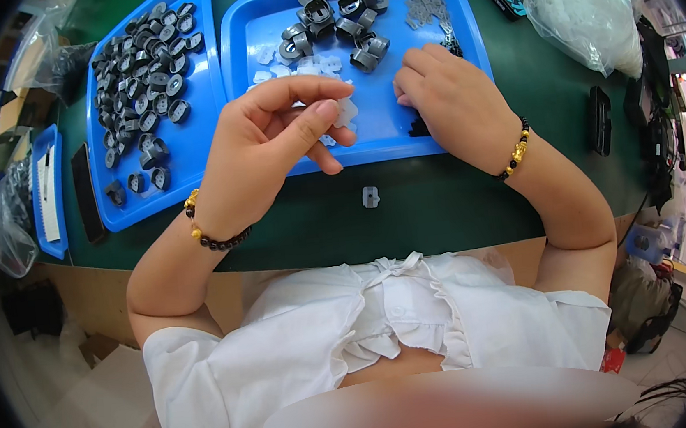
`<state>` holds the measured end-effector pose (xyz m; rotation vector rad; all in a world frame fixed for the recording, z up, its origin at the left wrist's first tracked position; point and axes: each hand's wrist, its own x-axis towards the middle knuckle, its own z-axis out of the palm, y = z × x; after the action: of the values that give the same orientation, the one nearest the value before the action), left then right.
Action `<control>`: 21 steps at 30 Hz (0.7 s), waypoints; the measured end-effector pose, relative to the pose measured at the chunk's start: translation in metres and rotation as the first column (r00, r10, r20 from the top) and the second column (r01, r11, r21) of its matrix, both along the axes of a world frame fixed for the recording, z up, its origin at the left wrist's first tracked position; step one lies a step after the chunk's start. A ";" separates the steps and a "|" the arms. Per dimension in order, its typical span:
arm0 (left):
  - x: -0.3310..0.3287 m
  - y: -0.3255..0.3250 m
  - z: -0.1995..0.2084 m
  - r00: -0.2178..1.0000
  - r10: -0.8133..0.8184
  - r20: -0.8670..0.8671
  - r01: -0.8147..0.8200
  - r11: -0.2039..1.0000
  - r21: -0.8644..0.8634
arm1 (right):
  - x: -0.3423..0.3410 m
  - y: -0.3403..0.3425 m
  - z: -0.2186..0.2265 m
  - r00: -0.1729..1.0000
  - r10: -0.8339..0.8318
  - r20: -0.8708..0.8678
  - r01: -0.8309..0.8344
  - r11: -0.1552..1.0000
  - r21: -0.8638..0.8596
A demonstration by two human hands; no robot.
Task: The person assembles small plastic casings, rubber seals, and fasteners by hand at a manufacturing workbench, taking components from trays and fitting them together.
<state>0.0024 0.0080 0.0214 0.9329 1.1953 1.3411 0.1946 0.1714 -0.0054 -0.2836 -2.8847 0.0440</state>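
Note:
My left hand [274, 138] hovers above the near edge of a blue tray [403, 149], thumb and index finger drawn together at a thin translucent white plastic piece [345, 115]. Behind those fingers lies a pile of similar white pieces [308, 65], partly covered by the hand. Over the tray's right side, my right hand [460, 99] has its fingers curled closed; whatever they hold is hidden. Just under them are small black parts [419, 127]. Round dark grey plastic housings [317, 18] are heaped farther back in the tray, left of flat grey parts [426, 9].
Many dark housings fill a second blue tray [210, 115] on the left. One small pale piece [370, 196] lies on the green table [312, 237] before me. A clear bag of white parts [584, 13] stands far right, near a black object [600, 121].

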 end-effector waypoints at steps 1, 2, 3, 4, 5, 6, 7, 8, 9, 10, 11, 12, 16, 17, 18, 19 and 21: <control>-0.002 -0.001 -0.002 1.000 0.002 -0.001 -0.002 1.000 0.000 | -0.001 0.000 0.001 1.000 0.002 -0.001 -0.002 1.000 0.000; -0.003 -0.002 -0.004 0.998 -0.008 0.059 0.010 0.999 -0.035 | -0.001 0.000 0.002 1.000 0.001 0.016 -0.002 1.000 0.009; -0.004 -0.003 -0.006 0.993 -0.013 0.122 0.021 0.997 -0.071 | -0.002 0.000 0.003 0.999 0.003 0.035 -0.004 1.000 0.017; -0.003 -0.004 -0.007 0.992 -0.008 0.123 0.017 0.997 -0.072 | -0.002 0.000 0.005 0.999 0.008 0.037 -0.009 1.000 0.016; 0.000 -0.005 -0.007 0.991 0.012 0.134 -0.003 0.998 -0.065 | -0.002 -0.001 0.007 0.998 0.010 0.055 -0.011 1.000 0.019; 0.001 -0.004 -0.008 0.989 0.026 0.146 -0.018 0.998 -0.059 | -0.002 -0.002 0.008 0.997 0.006 0.074 -0.008 1.000 0.023; 0.002 -0.004 -0.007 0.989 0.027 0.148 -0.019 0.998 -0.060 | -0.003 -0.002 0.008 0.997 0.007 0.076 -0.009 1.000 0.021; 0.002 -0.004 -0.007 0.990 0.023 0.138 -0.015 0.998 -0.057 | -0.004 -0.001 0.007 0.997 0.017 0.080 -0.021 0.999 0.042; 0.002 -0.004 -0.006 0.992 0.016 0.127 -0.010 0.998 -0.054 | -0.004 -0.001 0.007 0.996 0.026 0.083 -0.031 0.997 0.064; 0.003 -0.003 -0.006 0.992 0.016 0.128 -0.009 0.999 -0.054 | -0.005 0.000 0.007 0.996 0.025 0.085 -0.031 0.997 0.064; 0.004 -0.003 -0.006 0.992 0.024 0.127 -0.017 0.998 -0.056 | -0.006 0.002 0.006 0.995 0.059 0.081 -0.065 0.996 0.068; 0.005 -0.003 -0.006 0.992 0.032 0.124 -0.025 0.998 -0.057 | -0.007 0.003 0.006 0.993 0.095 0.075 -0.100 0.992 0.072; 0.000 -0.001 -0.011 0.992 -0.023 0.125 0.027 0.999 -0.032 | -0.007 0.001 0.010 0.994 0.102 -0.028 -0.104 0.994 -0.043; 0.000 0.000 -0.010 0.989 -0.048 0.142 0.056 0.997 -0.053 | -0.006 0.000 0.010 0.991 0.092 -0.094 -0.110 0.974 -0.200; 0.001 0.000 -0.011 0.984 -0.071 0.161 0.084 0.994 -0.074 | -0.007 -0.002 0.011 0.985 0.073 -0.158 -0.125 0.928 -0.352; 0.002 0.000 -0.012 0.985 -0.070 0.160 0.083 0.994 -0.072 | -0.007 -0.005 0.016 0.985 0.074 -0.158 -0.126 0.928 -0.350; 0.005 -0.002 -0.016 0.987 -0.070 0.144 0.082 0.994 -0.073 | -0.007 -0.014 0.030 0.995 -0.040 -0.092 -0.039 0.687 -0.725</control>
<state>0.0075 0.0063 0.0056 0.8063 1.0853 1.2689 0.1871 0.1575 0.0245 -0.3977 -2.6087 1.1945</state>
